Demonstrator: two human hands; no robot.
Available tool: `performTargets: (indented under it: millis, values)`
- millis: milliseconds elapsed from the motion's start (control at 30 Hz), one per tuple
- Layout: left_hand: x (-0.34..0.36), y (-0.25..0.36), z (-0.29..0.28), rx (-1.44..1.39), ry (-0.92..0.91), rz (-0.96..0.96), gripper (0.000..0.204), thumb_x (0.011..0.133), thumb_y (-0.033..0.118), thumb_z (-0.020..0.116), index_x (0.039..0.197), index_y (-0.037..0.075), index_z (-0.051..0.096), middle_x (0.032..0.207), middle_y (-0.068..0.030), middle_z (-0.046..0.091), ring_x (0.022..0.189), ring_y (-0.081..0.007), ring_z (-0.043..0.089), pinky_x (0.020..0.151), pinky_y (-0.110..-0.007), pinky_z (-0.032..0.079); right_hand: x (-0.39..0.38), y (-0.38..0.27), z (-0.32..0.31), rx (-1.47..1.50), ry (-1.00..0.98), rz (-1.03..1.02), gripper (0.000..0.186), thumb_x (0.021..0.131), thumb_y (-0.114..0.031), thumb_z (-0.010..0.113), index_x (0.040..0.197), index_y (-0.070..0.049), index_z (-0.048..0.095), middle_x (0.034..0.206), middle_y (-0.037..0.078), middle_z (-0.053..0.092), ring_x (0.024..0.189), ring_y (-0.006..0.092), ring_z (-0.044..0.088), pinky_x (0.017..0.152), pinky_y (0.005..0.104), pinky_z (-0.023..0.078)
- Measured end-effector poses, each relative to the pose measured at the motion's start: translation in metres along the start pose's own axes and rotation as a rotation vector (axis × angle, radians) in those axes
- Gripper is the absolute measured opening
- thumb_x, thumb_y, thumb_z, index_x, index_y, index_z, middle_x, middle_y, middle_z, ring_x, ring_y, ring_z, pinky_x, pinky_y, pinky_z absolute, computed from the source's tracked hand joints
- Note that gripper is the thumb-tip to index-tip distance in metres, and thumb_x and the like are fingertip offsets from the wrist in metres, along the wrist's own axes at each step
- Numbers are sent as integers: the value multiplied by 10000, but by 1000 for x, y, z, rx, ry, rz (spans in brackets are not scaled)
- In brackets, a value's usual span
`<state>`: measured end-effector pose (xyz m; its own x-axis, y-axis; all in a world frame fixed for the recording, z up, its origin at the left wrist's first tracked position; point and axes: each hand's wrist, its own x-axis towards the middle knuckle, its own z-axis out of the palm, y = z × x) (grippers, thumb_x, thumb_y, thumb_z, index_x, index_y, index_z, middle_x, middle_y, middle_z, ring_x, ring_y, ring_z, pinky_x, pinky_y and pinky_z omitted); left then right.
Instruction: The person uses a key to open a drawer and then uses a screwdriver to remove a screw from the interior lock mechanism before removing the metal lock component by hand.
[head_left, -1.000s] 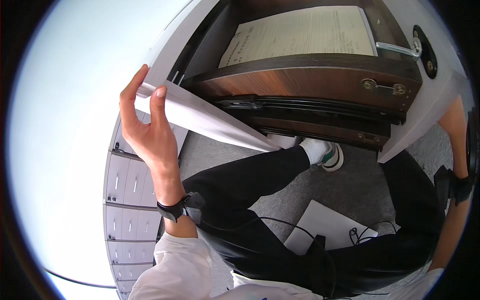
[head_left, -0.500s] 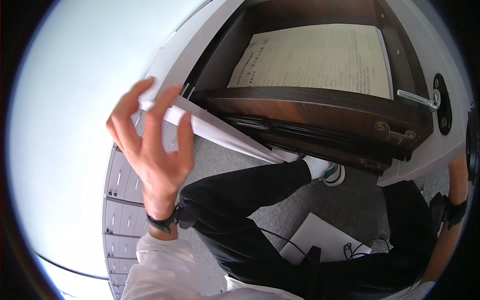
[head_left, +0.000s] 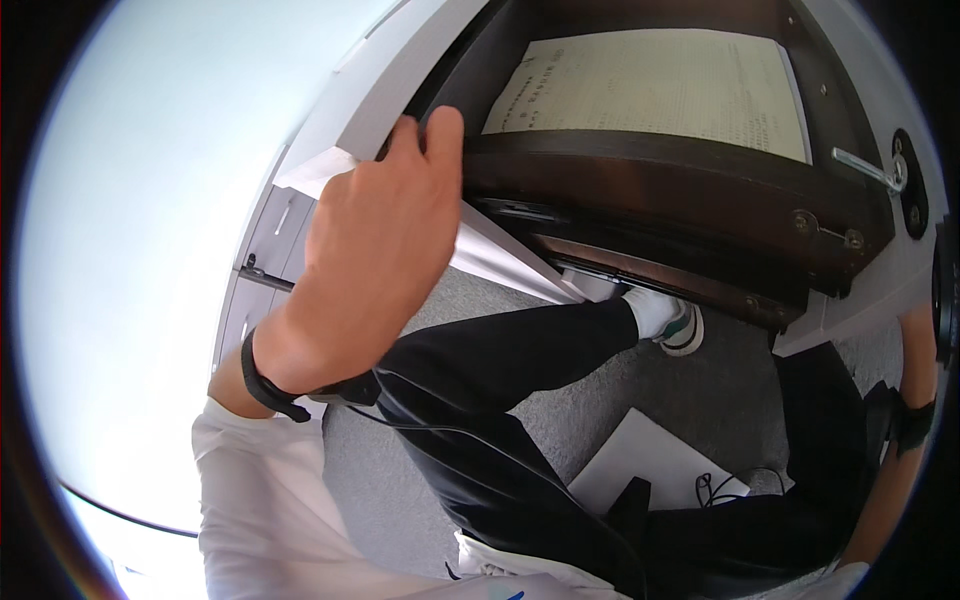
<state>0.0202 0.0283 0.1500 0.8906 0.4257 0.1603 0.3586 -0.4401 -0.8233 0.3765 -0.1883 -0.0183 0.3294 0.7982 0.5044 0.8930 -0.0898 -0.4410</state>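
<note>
A dark brown wooden drawer (head_left: 650,165) stands pulled out of a pale cabinet, with a stack of printed paper (head_left: 655,85) lying inside. My left hand (head_left: 385,230) is closed on the drawer's left front corner, its fingers hooked over the edge by the pale side panel (head_left: 385,85). The thumb is hidden. At the right rim of the picture, my right hand (head_left: 917,330) sits beside the lower end of the pale right panel (head_left: 850,300). Its fingers are out of sight. A metal rod with a ringed end (head_left: 868,170) sticks out from a black plate on that panel.
Below the drawer are more dark fronts and runners (head_left: 650,265). My black-trousered legs (head_left: 510,375) bend under it, one shoe (head_left: 683,330) on the grey carpet. A flat silvery slab (head_left: 655,465) and a black cable (head_left: 715,490) lie between them. Grey lockers (head_left: 275,225) stand left.
My left hand has moved right and up from open air, where its fingers were spread, onto the drawer's left corner. The drawer appears slightly higher and further right in view.
</note>
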Motion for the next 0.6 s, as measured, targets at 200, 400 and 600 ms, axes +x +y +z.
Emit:
performTargets:
  millis: [200, 400, 600]
  values:
    - [-3, -4, 12, -19, 5, 23, 287, 854, 57, 599, 1071, 35, 411, 915, -159, 619, 607, -304, 693, 486, -345, 552, 22, -10, 8, 57, 182, -375, 240, 812, -143, 679, 999, 8, 694, 988, 217, 691, 952, 436, 629, 862, 490, 468]
    - [-2, -3, 19, 26, 41, 1, 329, 852, 71, 611, 1119, 74, 419, 866, -92, 574, 604, -284, 687, 455, -332, 524, 24, -1, 11, -141, 335, -644, 226, 836, -147, 665, 999, 5, 700, 985, 229, 685, 940, 475, 607, 859, 511, 462]
    - [-3, -1, 19, 21, 24, -11, 469, 851, 98, 627, 1286, 107, 453, 964, -100, 624, 592, -297, 686, 455, -348, 525, 22, 6, 8, -124, 250, -618, 208, 838, -146, 663, 975, 8, 693, 980, 235, 680, 917, 473, 607, 840, 503, 468]
